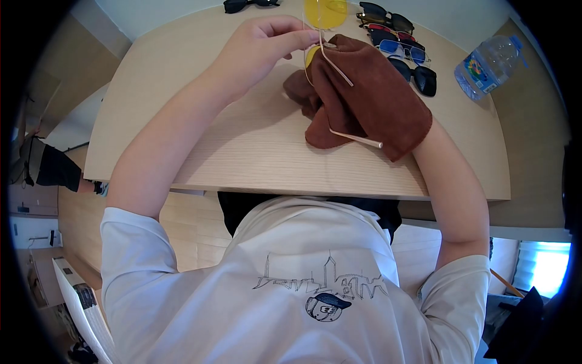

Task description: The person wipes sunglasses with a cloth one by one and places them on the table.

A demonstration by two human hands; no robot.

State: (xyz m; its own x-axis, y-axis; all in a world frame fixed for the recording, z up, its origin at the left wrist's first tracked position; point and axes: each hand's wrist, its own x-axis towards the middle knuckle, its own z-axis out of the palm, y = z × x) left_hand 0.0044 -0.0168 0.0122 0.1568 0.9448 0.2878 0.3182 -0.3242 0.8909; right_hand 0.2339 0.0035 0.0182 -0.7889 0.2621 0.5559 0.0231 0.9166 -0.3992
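Note:
My left hand (276,39) is closed, thumb and fingers pinching the thin metal frame of a pair of glasses (339,70) near the bridge. One yellow lens shows at the cloth's edge, and the gold-coloured temples stick out toward me. A brown cloth (379,91) drapes over the other part of the glasses and covers my right hand, whose fingers are hidden beneath it. Only the right forearm shows below the cloth. Just beyond the hands a round yellow object (327,13) is on the table.
Several pairs of glasses (415,76) lie in a column at the back right of the wooden table (242,151). Dark sunglasses (248,5) are at the back left. A plastic bottle (485,67) lies at the right. Another person's leg (85,182) shows at far left.

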